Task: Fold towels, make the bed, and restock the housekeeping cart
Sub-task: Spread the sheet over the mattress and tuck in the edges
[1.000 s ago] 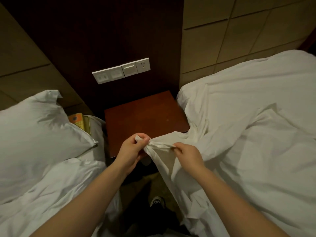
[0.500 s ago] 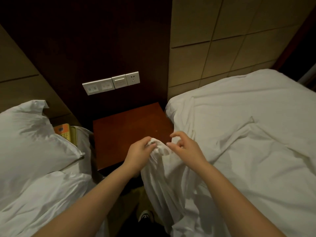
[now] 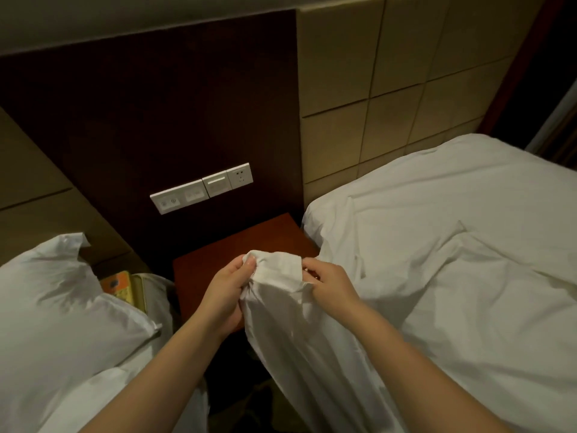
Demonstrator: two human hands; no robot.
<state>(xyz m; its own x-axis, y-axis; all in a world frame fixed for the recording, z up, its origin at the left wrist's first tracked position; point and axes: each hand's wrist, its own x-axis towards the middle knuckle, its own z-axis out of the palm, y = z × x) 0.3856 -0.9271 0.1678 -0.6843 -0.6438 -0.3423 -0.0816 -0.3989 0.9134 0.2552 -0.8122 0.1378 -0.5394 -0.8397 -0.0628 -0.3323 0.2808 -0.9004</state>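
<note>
Left hand (image 3: 226, 295): thumb and fingers pinch the left end of a sheet corner, above the front edge of the surface (image 3: 215, 265).
Right hand (image 3: 331, 284): pinches the same corner's right end, near the other hand.
Sheet (image 3: 278, 270): white, bunched between the hands, hanging below them and spreading over the bed (image 3: 468, 214) right of the surface.
Pillow (image 3: 56, 307): left of the surface.
Switch panel (image 3: 201, 189): on the dark wall behind the surface.

view: head, the only one — worn on the person's head | stands: in the gap between the left bed (image 3: 78, 401) and the right bed (image 3: 468, 245) | faces: forward and down, toward the dark wall panel (image 3: 156, 104) and its switch plate (image 3: 201, 189) | range: close — forearms (image 3: 156, 370) enter from the bottom edge
</note>
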